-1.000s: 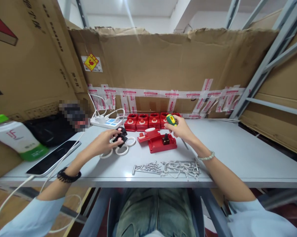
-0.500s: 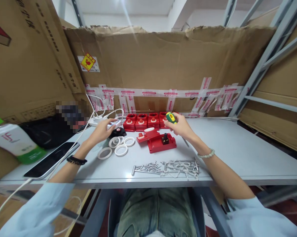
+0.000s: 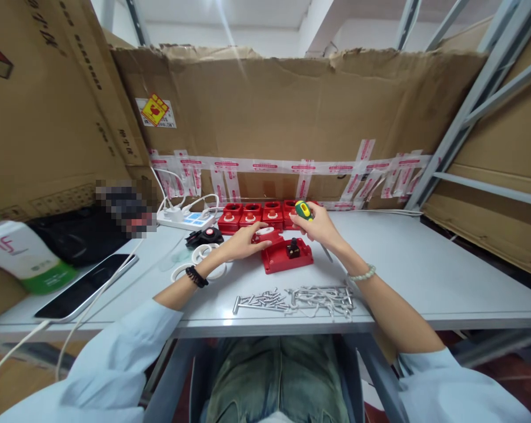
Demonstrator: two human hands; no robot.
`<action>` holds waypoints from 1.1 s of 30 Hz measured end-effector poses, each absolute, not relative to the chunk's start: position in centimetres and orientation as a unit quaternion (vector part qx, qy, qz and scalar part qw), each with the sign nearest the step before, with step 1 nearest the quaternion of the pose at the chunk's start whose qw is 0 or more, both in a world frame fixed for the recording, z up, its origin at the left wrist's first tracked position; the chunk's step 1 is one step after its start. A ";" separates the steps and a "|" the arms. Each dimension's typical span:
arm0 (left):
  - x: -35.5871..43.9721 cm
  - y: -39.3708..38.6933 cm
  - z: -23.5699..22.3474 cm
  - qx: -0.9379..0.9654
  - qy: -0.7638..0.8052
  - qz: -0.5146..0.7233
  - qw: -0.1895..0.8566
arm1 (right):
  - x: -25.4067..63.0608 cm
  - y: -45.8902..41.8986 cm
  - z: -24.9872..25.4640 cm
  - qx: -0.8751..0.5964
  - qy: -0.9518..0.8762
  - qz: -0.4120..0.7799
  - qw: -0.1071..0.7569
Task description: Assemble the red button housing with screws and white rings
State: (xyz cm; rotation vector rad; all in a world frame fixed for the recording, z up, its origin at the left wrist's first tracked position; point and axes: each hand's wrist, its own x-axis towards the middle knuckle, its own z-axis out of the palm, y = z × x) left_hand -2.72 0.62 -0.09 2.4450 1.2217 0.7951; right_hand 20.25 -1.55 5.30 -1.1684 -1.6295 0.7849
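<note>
Cardboard walls taped with red-and-white strips close in our grey counter [image 3: 424, 264] on the back and left, with metal shelving on the right. Half a second ago our left hand [image 3: 243, 242] was back by the power strip [image 3: 186, 220] and the black part [image 3: 203, 236]; now it has crossed over the white rings [image 3: 203, 258] and rests its fingers on the white-and-red piece [image 3: 267, 235] at the near edge of the open red housing [image 3: 287, 257], loosely curled, touching rather than pinching. We judge that both hands are now gathered on the housing. Our right hand [image 3: 320, 226] has kept its place, its grip wrapped around the green-and-yellow screwdriver [image 3: 304, 210], the shaft slanting down behind the wrist.

The housing sits mid-counter, just in front of the row of red units [image 3: 251, 215]. A loose line of screws [image 3: 296, 298] lies near the front edge, between our forearms. The right half of the counter lies open; the left is crowded by a phone [image 3: 86, 286], cables and a bottle [image 3: 20, 255].
</note>
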 end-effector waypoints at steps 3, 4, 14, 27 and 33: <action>-2.3 -0.2 0.8 0.830 0.396 0.366 0.144 | 20.3 -1.6 5.2 -0.468 -0.669 0.314 0.485; -2.0 -0.6 1.1 0.822 0.382 0.397 0.143 | 20.3 -1.7 5.2 -0.458 -0.671 0.316 0.490; 1.1 -4.1 2.3 0.747 0.286 0.560 0.214 | 19.8 -3.7 6.1 -0.366 -0.651 0.436 0.503; 0.1 -4.1 2.8 0.843 0.216 0.487 -0.067 | 18.9 -3.9 5.2 -0.350 -0.606 0.543 0.464; 0.2 -3.7 2.6 0.821 0.257 0.511 -0.010 | 18.4 -4.3 4.8 -0.333 -0.625 0.551 0.443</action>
